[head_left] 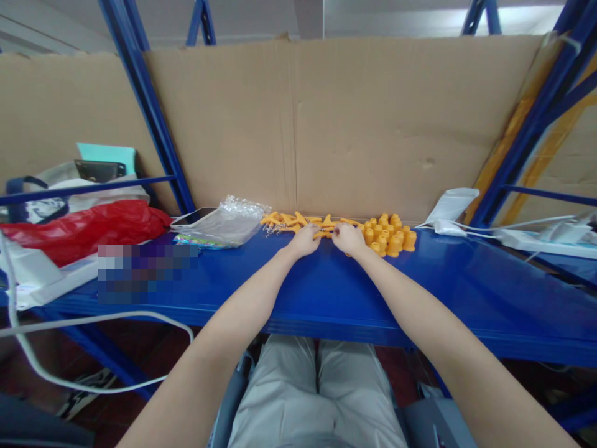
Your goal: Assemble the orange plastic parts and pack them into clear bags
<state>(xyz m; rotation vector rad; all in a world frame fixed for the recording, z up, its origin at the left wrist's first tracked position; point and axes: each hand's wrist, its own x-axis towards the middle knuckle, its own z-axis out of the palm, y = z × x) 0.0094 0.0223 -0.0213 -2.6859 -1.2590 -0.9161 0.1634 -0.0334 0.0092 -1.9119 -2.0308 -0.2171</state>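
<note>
Both my arms reach forward over a blue metal shelf [326,286]. My left hand [305,239] and my right hand [347,238] meet at the back of the shelf, fingers curled around a small orange plastic piece [324,233] between them. A scatter of flat orange pieces with small metal chains [289,221] lies just left of and behind the hands. A cluster of several upright orange cup-shaped parts [389,235] stands right beside my right hand.
A clear plastic bag [228,221] and a phone [193,216] lie to the left, with a red bag [79,227] and white items further left. A white pouch [450,205], cables and a power strip [532,239] sit to the right. Cardboard [354,124] backs the shelf.
</note>
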